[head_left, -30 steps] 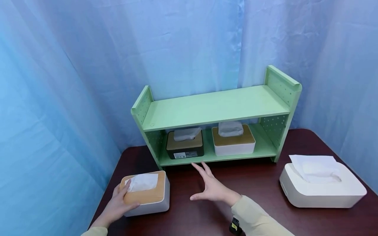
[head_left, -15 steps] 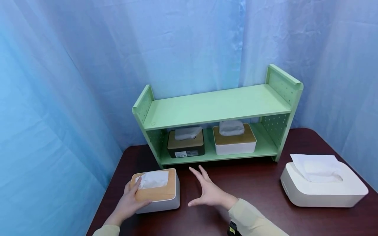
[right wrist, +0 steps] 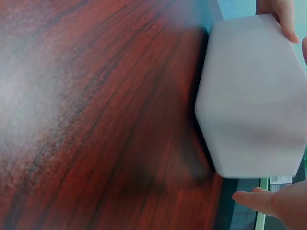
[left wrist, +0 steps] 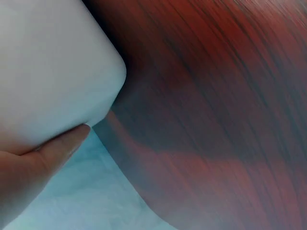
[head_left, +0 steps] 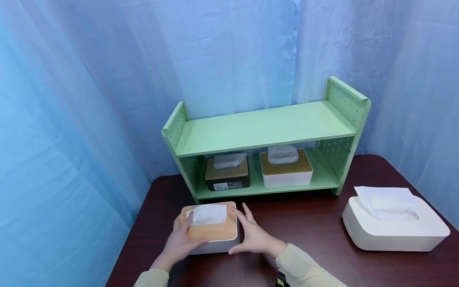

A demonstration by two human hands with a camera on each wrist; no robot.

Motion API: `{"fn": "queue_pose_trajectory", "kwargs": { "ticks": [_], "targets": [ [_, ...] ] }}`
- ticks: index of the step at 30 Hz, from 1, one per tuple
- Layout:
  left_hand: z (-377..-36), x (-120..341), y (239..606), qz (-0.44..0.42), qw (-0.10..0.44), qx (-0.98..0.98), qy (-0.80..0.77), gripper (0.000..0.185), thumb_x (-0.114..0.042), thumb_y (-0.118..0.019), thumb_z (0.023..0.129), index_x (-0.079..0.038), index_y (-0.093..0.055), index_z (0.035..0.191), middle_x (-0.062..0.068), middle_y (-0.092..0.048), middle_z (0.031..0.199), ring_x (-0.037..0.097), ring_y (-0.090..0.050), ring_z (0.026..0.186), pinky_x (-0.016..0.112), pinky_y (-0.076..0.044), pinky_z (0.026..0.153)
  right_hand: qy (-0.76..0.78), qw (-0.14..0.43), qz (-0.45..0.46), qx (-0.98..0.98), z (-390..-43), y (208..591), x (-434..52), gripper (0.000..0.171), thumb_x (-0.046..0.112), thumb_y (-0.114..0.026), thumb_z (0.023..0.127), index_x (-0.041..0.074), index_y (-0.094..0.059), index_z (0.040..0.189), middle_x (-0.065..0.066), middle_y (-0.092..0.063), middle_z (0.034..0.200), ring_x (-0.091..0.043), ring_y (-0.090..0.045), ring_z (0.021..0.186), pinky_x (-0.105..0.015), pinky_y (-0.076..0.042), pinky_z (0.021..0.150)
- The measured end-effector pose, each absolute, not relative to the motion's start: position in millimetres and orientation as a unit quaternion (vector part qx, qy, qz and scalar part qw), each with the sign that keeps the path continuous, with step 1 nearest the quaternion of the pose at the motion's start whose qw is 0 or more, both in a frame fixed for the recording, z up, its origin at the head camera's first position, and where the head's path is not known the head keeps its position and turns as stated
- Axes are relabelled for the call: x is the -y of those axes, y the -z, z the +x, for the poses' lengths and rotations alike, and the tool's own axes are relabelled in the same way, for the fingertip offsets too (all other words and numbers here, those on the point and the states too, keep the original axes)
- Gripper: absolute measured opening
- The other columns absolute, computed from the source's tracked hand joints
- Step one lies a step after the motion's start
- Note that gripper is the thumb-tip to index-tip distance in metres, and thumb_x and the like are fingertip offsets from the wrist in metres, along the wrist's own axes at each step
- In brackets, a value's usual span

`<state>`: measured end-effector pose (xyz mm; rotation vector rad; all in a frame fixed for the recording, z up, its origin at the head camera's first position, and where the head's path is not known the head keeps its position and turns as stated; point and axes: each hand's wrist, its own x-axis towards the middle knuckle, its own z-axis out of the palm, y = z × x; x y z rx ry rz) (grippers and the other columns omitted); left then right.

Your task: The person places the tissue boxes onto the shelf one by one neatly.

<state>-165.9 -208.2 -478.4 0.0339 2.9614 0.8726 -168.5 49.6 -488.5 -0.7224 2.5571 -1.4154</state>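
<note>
- The tissue box with the wooden lid (head_left: 210, 228) sat on the dark wooden worktop (head_left: 305, 223), near its left edge and just in front of the left end of the green shelf unit (head_left: 265, 127), not yet on either shelf.
- The left hand (head_left: 181, 241) grasped that box from the near left side: fingers lay over the lid beside the white tissue (head_left: 208, 214), and the thumb pressed the white wall, as the left wrist view showed (left wrist: 53, 148).
- The right hand (head_left: 252, 235) was released, its fingers straight and flat against the box's right wall, the thumb spread toward the near side; it steadied rather than gripped.
- On the lower shelf stood a black tissue box (head_left: 227, 175) at the left and a white wooden-lidded tissue box (head_left: 285, 169) just beside it at the right, both with tissue showing.
- The upper shelf (head_left: 267, 125) bore nothing.
- A larger all-white tissue box (head_left: 394, 225) rested near the worktop's right edge, well apart from both hands.
- As a judgement: two boxes looked stowed, one was in hand between both palms, and the big white one remained untouched.
</note>
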Motion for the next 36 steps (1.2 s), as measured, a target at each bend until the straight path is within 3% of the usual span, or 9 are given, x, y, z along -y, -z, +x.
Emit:
{"fn": "queue_pose_trajectory", "kwargs": {
  "ticks": [11,16,20,29,36],
  "targets": [
    [-163.0,171.8,481.4,0.047,-0.002,-0.956,-0.289,0.105,-0.056,-0.079,0.066,-0.005,-0.034,0.147,0.033,-0.018,0.147,0.043,-0.054,0.112,0.053,-0.048,0.088,0.455,0.043,-0.209,-0.864,-165.9,493.1,-55.5,0.115,0.034,-0.09,0.06,0.017,-0.021,0.151,-0.035,0.008,0.151,-0.049,-0.037,0.128,-0.052,-0.045,0.093],
    [-162.1,164.0,483.4,0.056,-0.018,-0.955,-0.29,0.107,-0.056,-0.079,0.067,-0.004,-0.031,0.148,0.034,-0.019,0.147,0.044,-0.056,0.108,0.052,-0.049,0.086,0.442,0.016,-0.191,-0.876,-166.7,496.2,-58.1,0.111,0.032,-0.09,0.059,0.014,-0.028,0.149,-0.036,0.002,0.151,-0.041,-0.053,0.113,-0.046,-0.05,0.087],
    [-160.7,161.2,484.1,0.056,-0.025,-0.955,-0.29,0.109,-0.055,-0.079,0.067,-0.007,-0.027,0.15,0.034,-0.018,0.147,0.045,-0.056,0.108,0.052,-0.05,0.086,0.427,0.004,-0.186,-0.885,-167.2,497.9,-59.4,0.107,0.027,-0.091,0.058,0.011,-0.034,0.146,-0.035,-0.002,0.151,-0.035,-0.059,0.104,-0.043,-0.051,0.082],
    [-156.6,156.1,488.8,0.081,-0.023,-0.951,-0.297,0.096,-0.052,-0.08,0.067,-0.009,-0.041,0.144,0.035,-0.016,0.148,0.046,-0.048,0.119,0.051,-0.048,0.09,0.407,-0.007,-0.18,-0.895,-166.6,499.3,-68.3,0.099,0.023,-0.091,0.059,0.008,-0.041,0.142,-0.034,-0.006,0.152,-0.033,-0.061,0.1,-0.04,-0.052,0.079],
    [-156.5,160.9,495.0,0.119,-0.009,-0.937,-0.327,0.093,-0.047,-0.08,0.07,-0.014,-0.039,0.146,0.031,-0.031,0.146,0.042,-0.041,0.13,0.051,-0.042,0.099,0.419,0.001,-0.164,-0.893,-166.5,498.5,-83.6,0.098,0.025,-0.091,0.057,0.013,-0.044,0.142,-0.032,-0.007,0.153,-0.039,-0.053,0.114,-0.041,-0.051,0.083]
  ]
}}
